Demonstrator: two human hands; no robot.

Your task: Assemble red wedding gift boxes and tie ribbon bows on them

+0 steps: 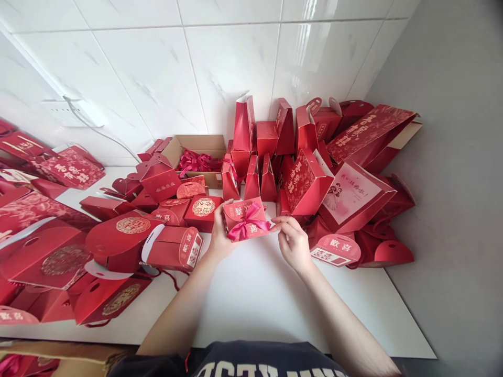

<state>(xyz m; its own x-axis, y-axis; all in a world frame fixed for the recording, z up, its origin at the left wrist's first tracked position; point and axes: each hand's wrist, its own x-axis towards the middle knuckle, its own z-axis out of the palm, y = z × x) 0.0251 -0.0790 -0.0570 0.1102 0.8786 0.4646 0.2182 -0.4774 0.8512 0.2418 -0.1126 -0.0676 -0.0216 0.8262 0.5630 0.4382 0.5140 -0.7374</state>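
Note:
My left hand (221, 233) grips the left side of a small red gift box (234, 211) with pale Chinese characters on top. A pink satin ribbon (245, 229) is tied around the box in a bow. My right hand (293, 240) is at the box's right end, with thumb and forefinger pinched together at the ribbon's tail. The box is held above the white table, in front of several standing red boxes. Part of its left edge is hidden by my fingers.
An open cardboard box (196, 142) of loose pink ribbons stands at the back. Red gift boxes are heaped on the left, one with a gold emblem (203, 207). Tall red boxes (244, 125) and a picture box (349, 193) crowd the right. A grey wall (451, 157) bounds the white table (259, 293).

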